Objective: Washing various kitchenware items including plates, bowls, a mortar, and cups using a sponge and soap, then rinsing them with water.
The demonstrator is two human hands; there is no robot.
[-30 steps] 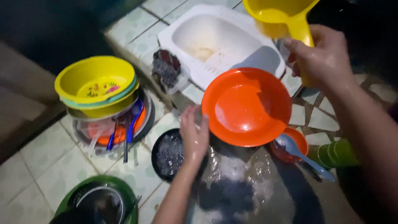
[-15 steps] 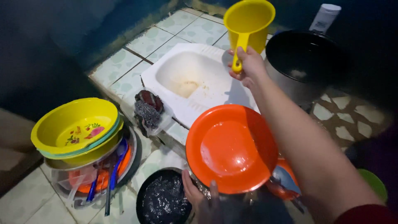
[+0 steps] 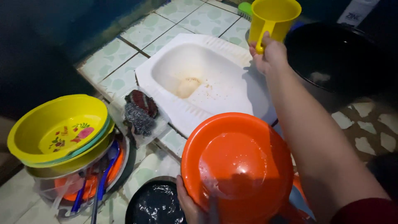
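While my right hand [image 3: 268, 54] stays out of it, I describe only now: it is clamped on the handle of one yellow scoop [image 3: 273, 17] at upper right, above one dark pot [image 3: 331, 58]; my left hand [image 3: 187, 203], at the bottom edge, grips the rim of one orange bowl [image 3: 237, 166], lower centre; wet plastic, I judge it light, stiff, slippery, best held by the rim; one yellow basin [image 3: 58, 128] sits left, one steel scourer [image 3: 139, 118] nearby.

Stacked yellow bowls [image 3: 58, 128], steel scourer [image 3: 138, 118]
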